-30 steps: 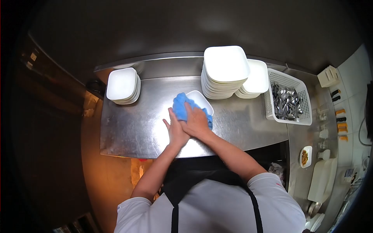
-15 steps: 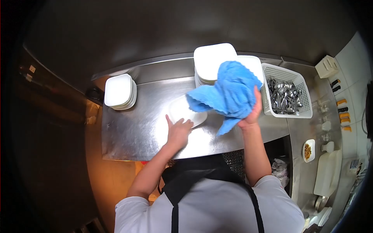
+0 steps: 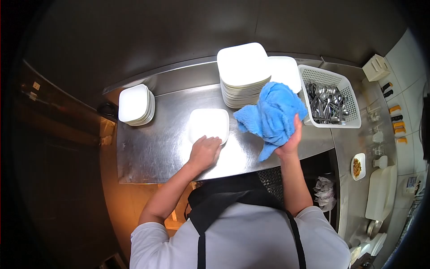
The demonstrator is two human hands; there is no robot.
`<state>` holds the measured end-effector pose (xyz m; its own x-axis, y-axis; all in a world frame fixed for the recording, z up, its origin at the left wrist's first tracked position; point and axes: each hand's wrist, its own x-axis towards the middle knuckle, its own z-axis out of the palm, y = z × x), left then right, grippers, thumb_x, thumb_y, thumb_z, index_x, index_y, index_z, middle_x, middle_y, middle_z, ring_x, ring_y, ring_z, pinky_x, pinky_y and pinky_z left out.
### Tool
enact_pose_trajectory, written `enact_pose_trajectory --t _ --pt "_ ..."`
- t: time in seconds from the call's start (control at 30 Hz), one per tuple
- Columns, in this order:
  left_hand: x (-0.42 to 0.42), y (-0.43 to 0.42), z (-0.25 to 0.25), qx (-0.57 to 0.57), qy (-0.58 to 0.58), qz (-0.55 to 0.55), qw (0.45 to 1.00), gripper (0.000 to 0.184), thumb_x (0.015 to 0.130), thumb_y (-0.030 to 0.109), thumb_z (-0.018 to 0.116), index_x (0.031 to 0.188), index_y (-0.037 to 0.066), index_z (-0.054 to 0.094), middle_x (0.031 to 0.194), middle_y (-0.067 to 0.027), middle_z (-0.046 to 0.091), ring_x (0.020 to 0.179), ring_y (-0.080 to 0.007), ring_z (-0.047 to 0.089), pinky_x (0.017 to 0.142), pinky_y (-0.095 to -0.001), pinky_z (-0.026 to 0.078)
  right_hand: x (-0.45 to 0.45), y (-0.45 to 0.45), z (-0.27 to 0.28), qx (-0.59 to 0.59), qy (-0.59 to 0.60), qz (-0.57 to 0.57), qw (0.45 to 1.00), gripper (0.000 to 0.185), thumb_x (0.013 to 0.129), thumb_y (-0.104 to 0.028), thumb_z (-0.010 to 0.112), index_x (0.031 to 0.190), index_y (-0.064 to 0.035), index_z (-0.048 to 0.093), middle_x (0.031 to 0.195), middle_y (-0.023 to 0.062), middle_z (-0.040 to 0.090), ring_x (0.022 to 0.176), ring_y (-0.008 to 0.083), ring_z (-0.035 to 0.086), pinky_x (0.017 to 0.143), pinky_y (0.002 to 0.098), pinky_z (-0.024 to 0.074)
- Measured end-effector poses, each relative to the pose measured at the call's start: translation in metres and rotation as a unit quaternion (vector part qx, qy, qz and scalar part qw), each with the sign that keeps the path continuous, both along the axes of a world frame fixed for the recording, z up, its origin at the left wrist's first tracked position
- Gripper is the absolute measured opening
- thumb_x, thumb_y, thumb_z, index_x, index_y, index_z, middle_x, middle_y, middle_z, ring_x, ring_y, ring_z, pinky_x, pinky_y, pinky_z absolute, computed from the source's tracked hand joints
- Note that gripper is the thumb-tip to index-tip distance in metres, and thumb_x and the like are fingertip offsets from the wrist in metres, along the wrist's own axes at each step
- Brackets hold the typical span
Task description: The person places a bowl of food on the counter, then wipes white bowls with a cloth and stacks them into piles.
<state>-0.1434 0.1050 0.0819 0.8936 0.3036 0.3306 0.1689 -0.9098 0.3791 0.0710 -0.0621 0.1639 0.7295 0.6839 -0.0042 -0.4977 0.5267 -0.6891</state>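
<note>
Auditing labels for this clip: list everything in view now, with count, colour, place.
Cloth: 1, blue, right hand
Square dish: 1, white, by left hand
Counter: 1, steel-grey, front
Plate stacks: 3, white, counter's far side
Basket: 1, white, right of stacks
Cutlery: uncounted, silver, in basket
Slotted holder: 1, cream, far right
Handles: several, orange/black, right wall
Food dish: 1, white, right
Board or tray: 1, off-white, right
Apron: 1, black, on person
Shirt: 1, white, on person
Hands: 2, bare, over counter
Smaller clutter: unclear
</note>
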Motion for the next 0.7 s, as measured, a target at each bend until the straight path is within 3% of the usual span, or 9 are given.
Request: enact_pose_trajectory --t 0.07,0.2,0.3,0.37,0.43,0.5,0.53,0.6,0.7 --pt "-0.002 0.001 0.016 -0.047 -0.047 -0.01 0.998 0.02 0.093 0.019 0.058 0.103 0.002 0.064 0.093 -0.015 0.071 0.085 -0.0339 0.068 0.083 -0.045 0.053 -0.012 0.0 -0.015 -0.019 -0.019 -0.017 1.0 0.064 0.1 -0.05 0.04 0.143 -0.0028 0.04 0.14 0.0168 0.05 0.126 0.0315 0.053 0.106 0.0461 0.042" --pt "-0.006 -0.005 0.064 -0.375 -0.033 0.114 0.919 0.02 0.097 0.016 0.054 0.102 -0.002 0.062 0.087 -0.019 0.07 0.082 -0.0361 0.069 0.071 -0.0383 0.053 -0.051 0.005 -0.049 -0.132 -0.368 -0.043 0.92 0.055 0.098 -0.034 0.053 0.139 0.0021 0.043 0.139 0.0206 0.051 0.126 0.0324 0.053 0.107 0.0436 0.0398" --pt "0.005 -0.025 0.065 -0.319 -0.24 -0.027 0.916 0.02 0.097 0.015 0.055 0.104 -0.003 0.061 0.082 -0.0176 0.069 0.075 -0.0337 0.069 0.066 -0.0392 0.051 -0.094 0.052 -0.026 -0.12 -0.589 -0.196 0.775 0.05 0.096 -0.026 0.058 0.133 0.0066 0.048 0.131 0.0195 0.056 0.123 0.0283 0.054 0.105 0.0409 0.0407" --pt "0.004 -0.024 0.078 -0.265 -0.212 -0.018 0.941 0.019 0.094 0.012 0.057 0.106 -0.002 0.061 0.078 -0.0172 0.066 0.072 -0.0339 0.067 0.064 -0.0407 0.05 -0.067 0.071 -0.04 -0.147 -0.655 -0.21 0.711 0.046 0.097 -0.028 0.057 0.128 0.0063 0.052 0.124 0.0161 0.06 0.116 0.0256 0.056 0.102 0.0404 0.0421" --pt "-0.008 -0.047 0.121 -0.244 -0.146 0.02 0.958 0.02 0.093 0.01 0.058 0.108 -0.003 0.061 0.078 -0.0181 0.065 0.071 -0.035 0.066 0.063 -0.0416 0.05 -0.057 0.084 -0.03 -0.151 -0.465 -0.102 0.866 0.045 0.1 -0.033 0.053 0.125 0.0047 0.056 0.119 0.0132 0.062 0.111 0.0236 0.058 0.1 0.0389 0.043" --pt "-0.002 -0.045 0.134 -0.129 -0.248 -0.013 0.96 0.01 0.091 0.007 0.059 0.098 -0.001 0.059 0.071 -0.0181 0.062 0.061 -0.0364 0.063 0.057 -0.0428 0.049 -0.064 0.092 0.029 -0.075 0.062 0.093 0.991 0.048 0.102 -0.038 0.048 0.124 0.0033 0.057 0.119 0.0112 0.062 0.109 0.0215 0.058 0.099 0.0358 0.0435" --pt "0.001 -0.037 0.128 -0.093 -0.268 0.014 0.959 0.01 0.091 0.007 0.06 0.097 -0.001 0.059 0.069 -0.0174 0.062 0.06 -0.0367 0.063 0.056 -0.0432 0.048 -0.082 0.09 0.021 -0.095 0.005 0.053 0.994 0.055 0.104 -0.045 0.04 0.128 0.0027 0.055 0.12 0.0098 0.06 0.112 0.0197 0.056 0.099 0.0316 0.0425" --pt "0.001 -0.018 0.108 -0.161 -0.261 0.129 0.943 0.011 0.09 0.007 0.061 0.096 -0.001 0.059 0.064 -0.0155 0.062 0.057 -0.0378 0.062 0.053 -0.0439 0.048 -0.127 0.082 0.004 -0.04 -0.137 -0.014 0.99 0.054 0.098 -0.035 0.057 0.135 0.0038 0.049 0.126 0.0133 0.057 0.121 0.019 0.05 0.104 0.0346 0.0386" --pt "-0.015 -0.003 0.11 -0.188 -0.324 -0.04 0.926 0.013 0.088 0.007 0.062 0.098 -0.002 0.059 0.064 -0.0181 0.06 0.059 -0.0374 0.064 0.052 -0.0428 0.049 -0.132 0.081 0.031 -0.03 -0.384 -0.067 0.92 0.049 0.091 -0.026 0.068 0.127 0.0034 0.054 0.116 0.0135 0.062 0.11 0.0203 0.058 0.095 0.0358 0.0464"
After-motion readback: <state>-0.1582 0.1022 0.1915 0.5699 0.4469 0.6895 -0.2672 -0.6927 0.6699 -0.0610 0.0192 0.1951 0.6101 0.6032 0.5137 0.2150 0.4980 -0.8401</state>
